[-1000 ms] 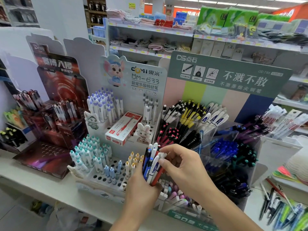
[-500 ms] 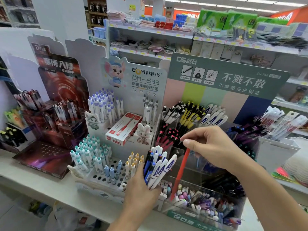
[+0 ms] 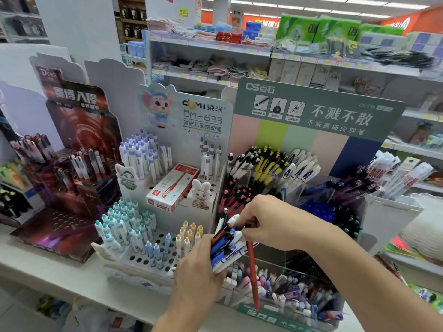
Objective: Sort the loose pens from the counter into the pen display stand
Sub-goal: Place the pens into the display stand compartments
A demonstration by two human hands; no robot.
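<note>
On the left stands a white stand [image 3: 153,257] full of little holes, with pens poking up. The left hand [image 3: 199,271] curls its fingers tight around a bunch of pens [image 3: 226,245], right in front of the clear pen display stand [image 3: 299,291]. The right hand [image 3: 271,224] touches the bunch's top and pinches a red pen [image 3: 252,271] that hangs point down.

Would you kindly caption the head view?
Left hand grips a pen bundle; right hand holds a red pen before the display stand.
</note>
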